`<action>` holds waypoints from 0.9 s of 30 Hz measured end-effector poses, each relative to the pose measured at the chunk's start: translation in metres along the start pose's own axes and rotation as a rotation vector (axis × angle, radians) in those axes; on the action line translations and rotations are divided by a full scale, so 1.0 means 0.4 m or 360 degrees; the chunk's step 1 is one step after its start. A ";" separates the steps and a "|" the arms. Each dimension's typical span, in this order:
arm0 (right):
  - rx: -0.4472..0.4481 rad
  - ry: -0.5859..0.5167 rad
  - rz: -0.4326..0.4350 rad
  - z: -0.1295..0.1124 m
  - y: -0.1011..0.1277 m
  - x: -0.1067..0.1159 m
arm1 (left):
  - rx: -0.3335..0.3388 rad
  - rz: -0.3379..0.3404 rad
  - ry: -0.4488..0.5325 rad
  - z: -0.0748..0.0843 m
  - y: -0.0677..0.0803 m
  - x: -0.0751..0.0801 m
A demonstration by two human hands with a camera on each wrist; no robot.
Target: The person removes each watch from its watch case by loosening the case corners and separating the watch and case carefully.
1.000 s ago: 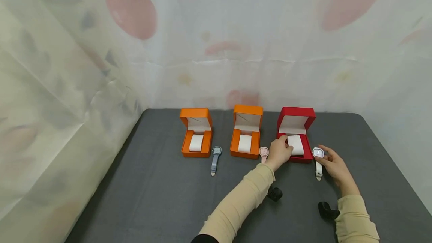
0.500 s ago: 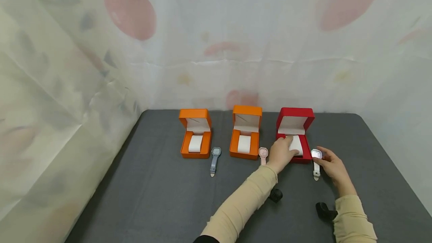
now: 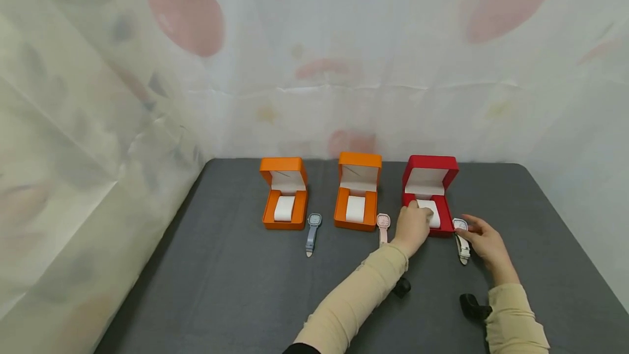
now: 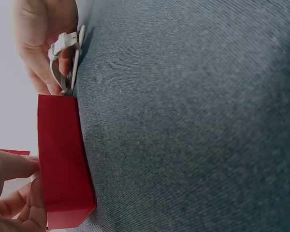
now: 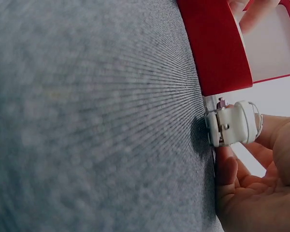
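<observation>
Both my hands at the red box and the white watch

My left hand [image 3: 411, 226] reaches into the open red box [image 3: 446, 213], fingers curled around the white cushion [image 3: 429, 210] inside it. My right hand [image 3: 484, 242] pinches the white watch [image 3: 461, 232] at its case, thumb and fingertips [image 5: 227, 166] closed on it, just beside the box's right wall on the grey table [image 3: 221, 288]. A pink watch [image 3: 383, 223] lies by my left hand; two orange boxes [image 3: 285, 201] and a blue watch [image 3: 313, 224] sit further left.
</observation>
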State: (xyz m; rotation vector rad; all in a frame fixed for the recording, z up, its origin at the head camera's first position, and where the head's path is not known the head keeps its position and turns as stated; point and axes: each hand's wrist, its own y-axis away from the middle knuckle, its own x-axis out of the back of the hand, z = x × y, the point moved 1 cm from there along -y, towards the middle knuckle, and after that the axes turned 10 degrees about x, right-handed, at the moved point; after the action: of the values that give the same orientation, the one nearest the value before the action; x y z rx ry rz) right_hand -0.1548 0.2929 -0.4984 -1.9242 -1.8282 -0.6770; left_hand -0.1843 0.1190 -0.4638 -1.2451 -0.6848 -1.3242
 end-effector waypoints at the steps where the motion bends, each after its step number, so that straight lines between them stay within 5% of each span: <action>1: 0.0008 -0.0004 -0.0012 0.001 0.000 0.000 | -0.0003 -0.0007 0.0000 0.000 0.000 -0.001; 6: 0.0020 -0.0026 -0.0052 0.002 0.000 -0.001 | -0.0061 -0.0043 0.0038 -0.011 0.001 -0.007; 13: 0.0092 0.0024 -0.0059 -0.007 -0.007 0.004 | -0.0048 -0.0220 0.0429 -0.046 -0.002 0.008; 17: 0.0151 0.0100 -0.0071 -0.018 -0.006 0.010 | -0.0068 -0.0210 0.0512 -0.067 -0.002 0.035; 27: 0.0530 0.0409 0.0160 -0.059 0.027 0.040 | -0.0204 -0.0028 -0.0022 -0.178 0.019 0.136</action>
State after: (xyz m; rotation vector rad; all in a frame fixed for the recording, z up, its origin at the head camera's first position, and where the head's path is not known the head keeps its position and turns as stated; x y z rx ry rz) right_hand -0.1455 0.2910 -0.4694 -1.6183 -1.5629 -0.5212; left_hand -0.1854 0.0339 -0.4347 -1.3545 -0.6296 -1.3932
